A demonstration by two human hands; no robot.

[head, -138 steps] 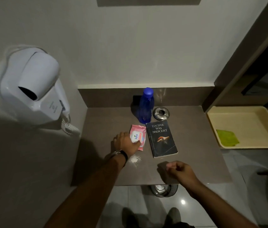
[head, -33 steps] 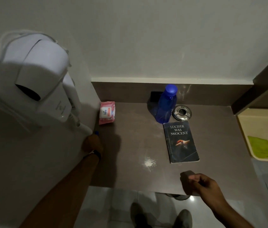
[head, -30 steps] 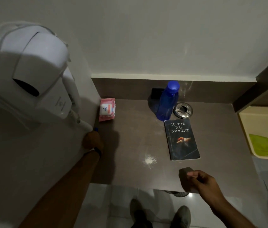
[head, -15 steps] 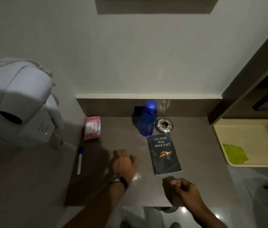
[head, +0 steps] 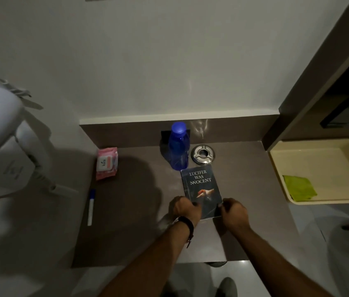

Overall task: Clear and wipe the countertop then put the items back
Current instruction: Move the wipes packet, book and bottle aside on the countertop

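The book (head: 201,185) lies flat on the countertop (head: 137,211) straight ahead of both hands. Its long axis runs away from the person toward the wall, with the far end leaning slightly left. The left hand (head: 187,210) and right hand (head: 233,213) flank its near end, equally close, and each appears to grip a near corner with curled fingers. It is a thin, dark paperback with white title lettering, probably light and a little floppy. Its far end sits just beside the bottle (head: 178,151) and ashtray (head: 203,154).
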